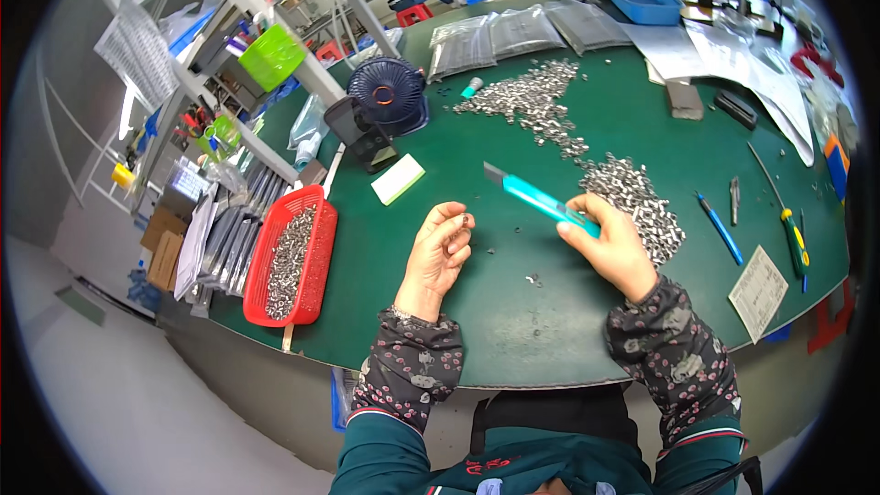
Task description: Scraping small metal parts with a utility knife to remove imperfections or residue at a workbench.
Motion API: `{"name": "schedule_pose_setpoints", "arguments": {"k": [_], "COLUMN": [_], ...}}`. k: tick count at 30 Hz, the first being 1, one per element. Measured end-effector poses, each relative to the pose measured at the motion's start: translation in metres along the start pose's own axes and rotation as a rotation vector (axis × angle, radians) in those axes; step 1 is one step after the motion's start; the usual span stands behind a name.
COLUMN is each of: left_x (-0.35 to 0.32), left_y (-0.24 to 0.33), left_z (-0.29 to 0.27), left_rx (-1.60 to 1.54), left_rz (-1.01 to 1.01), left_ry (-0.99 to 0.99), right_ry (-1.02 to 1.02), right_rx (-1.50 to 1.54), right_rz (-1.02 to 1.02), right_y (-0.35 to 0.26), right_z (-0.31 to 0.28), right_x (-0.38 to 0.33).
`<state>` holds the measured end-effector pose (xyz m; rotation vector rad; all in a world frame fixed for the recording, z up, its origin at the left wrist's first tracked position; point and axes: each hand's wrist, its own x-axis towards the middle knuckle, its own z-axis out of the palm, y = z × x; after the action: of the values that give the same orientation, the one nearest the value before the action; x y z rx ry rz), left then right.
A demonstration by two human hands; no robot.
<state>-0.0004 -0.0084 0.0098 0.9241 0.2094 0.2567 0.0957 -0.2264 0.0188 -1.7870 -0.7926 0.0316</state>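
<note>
Presumably for control, your right hand (612, 243) grasps the knife (543, 201) by its handle, blade pointing away from you; your left hand (431, 258) pinches a small part (467, 219) above the worktop (532, 348), the metal pile (642, 206) handily beside your right.

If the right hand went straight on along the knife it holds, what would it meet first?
Likely the dark fan, though the height of the knife above the green table is unclear.

Open green tabletop (367, 266) right of red basket (324, 261), fan (385, 96) and metal pieces (642, 197) obstructing beyond
</note>
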Motion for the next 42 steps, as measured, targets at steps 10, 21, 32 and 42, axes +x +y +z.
{"name": "schedule_pose_setpoints", "arguments": {"k": [10,21,32,42], "left_x": [0.002,0.001,0.000,0.001], "left_y": [0.006,0.004,0.000,0.001], "left_z": [-0.011,-0.009,-0.011,-0.012], "left_rx": [-0.049,0.135,0.307,0.072], "left_rz": [-0.003,0.105,0.097,0.030], "left_ry": [-0.050,-0.048,-0.078,-0.006], "right_ry": [-0.214,-0.268,-0.138,0.112], "right_rx": [-0.119,-0.037,-0.249,-0.253], "right_rz": [0.009,0.063,-0.136,-0.316], "right_y": [-0.012,-0.006,-0.009,-0.010], "right_z": [0.008,0.009,0.010,0.011], "right_x": [-0.009,-0.008,-0.010,-0.010]}}
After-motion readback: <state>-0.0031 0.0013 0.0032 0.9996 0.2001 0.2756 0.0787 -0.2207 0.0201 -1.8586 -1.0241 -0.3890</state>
